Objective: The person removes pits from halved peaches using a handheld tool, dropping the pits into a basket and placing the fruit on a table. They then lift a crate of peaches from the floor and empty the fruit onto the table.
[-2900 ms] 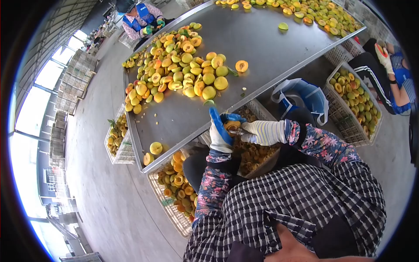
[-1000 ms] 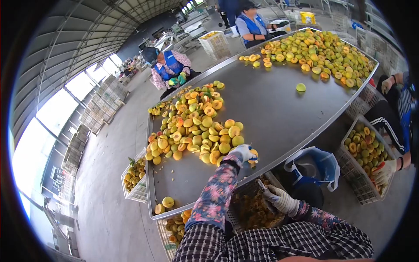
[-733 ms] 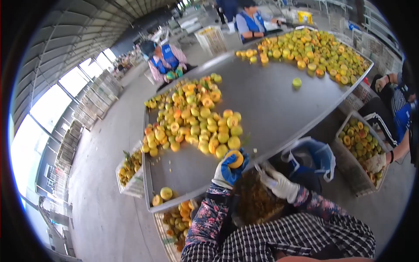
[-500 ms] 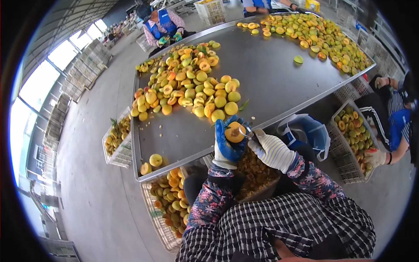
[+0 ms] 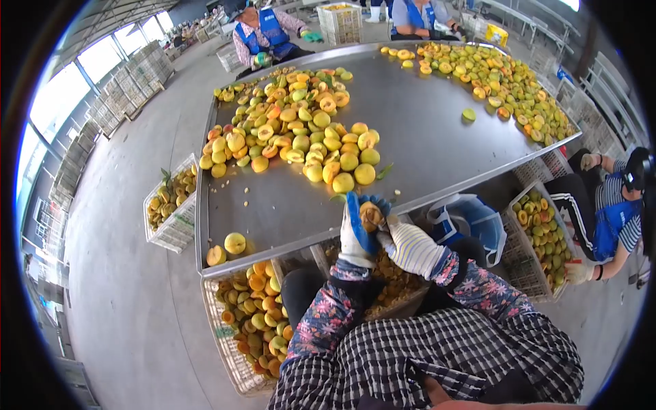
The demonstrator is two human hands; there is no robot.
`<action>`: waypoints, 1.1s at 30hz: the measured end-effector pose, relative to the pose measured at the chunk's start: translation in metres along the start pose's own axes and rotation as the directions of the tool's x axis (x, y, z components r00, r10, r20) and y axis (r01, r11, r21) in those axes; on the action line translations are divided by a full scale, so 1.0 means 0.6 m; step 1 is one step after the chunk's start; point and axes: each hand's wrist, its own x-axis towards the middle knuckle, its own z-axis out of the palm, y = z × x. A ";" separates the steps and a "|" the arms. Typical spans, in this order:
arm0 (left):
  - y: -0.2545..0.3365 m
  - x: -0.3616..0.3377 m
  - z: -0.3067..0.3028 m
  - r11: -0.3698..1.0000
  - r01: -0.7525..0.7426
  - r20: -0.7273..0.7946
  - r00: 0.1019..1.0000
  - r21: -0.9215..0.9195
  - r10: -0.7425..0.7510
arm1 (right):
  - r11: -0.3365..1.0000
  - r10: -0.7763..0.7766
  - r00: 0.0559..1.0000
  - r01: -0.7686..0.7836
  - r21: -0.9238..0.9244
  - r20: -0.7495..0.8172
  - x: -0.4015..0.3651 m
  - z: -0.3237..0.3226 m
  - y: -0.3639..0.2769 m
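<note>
My left hand (image 5: 357,239), in a white glove with a blue coated palm, cups a peach half (image 5: 370,214) with its cut side up. The brown middle of the cut face shows. My right hand (image 5: 415,249), in a striped white glove, is closed at the right edge of the peach half. It grips a small metal pitting tool, now mostly hidden by the fingers and the fruit. Both hands are over the near edge of the metal table (image 5: 424,137). A heap of peach halves (image 5: 307,140) lies on the table just beyond them.
Below my hands is a crate of brownish scraps (image 5: 396,280). A crate of peach halves (image 5: 256,321) stands left of my legs, a blue bucket (image 5: 478,225) to the right. Another fruit heap (image 5: 492,75) lies far right. Co-workers sit around the table, one person (image 5: 608,205) at right beside a crate (image 5: 540,232).
My right hand has closed in on the peach half, and the tool's metal loop has dropped from sight. The fruit's middle looks rougher and browner. The view has shifted slightly.
</note>
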 end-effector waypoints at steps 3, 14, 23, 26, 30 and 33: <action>-0.001 -0.004 0.003 0.999 -0.045 -0.041 0.998 0.031 0.046 | 0.982 -0.042 0.999 0.038 0.184 0.019 0.006 0.019 0.019; 0.021 -0.011 0.039 0.999 -0.036 -0.027 0.999 -0.031 0.035 | 0.996 -0.085 0.995 0.085 -0.002 -0.052 0.013 0.008 0.018; 0.028 -0.001 0.024 0.990 -0.050 0.049 0.997 -0.133 0.057 | 0.994 -0.086 0.988 0.094 0.061 -0.125 0.009 -0.003 -0.003; 0.027 -0.009 0.033 0.993 -0.090 0.036 0.995 -0.078 0.093 | 0.997 -0.062 0.991 0.067 0.044 -0.115 0.009 -0.002 -0.013; 0.033 -0.026 0.053 0.967 -0.202 0.039 0.979 0.153 0.199 | 0.998 -0.019 0.991 0.027 0.064 -0.135 0.010 0.013 -0.014; 0.030 -0.022 0.055 0.982 -0.187 0.000 0.982 -0.002 0.187 | 0.985 -0.009 0.984 0.039 0.170 -0.177 0.010 0.022 -0.018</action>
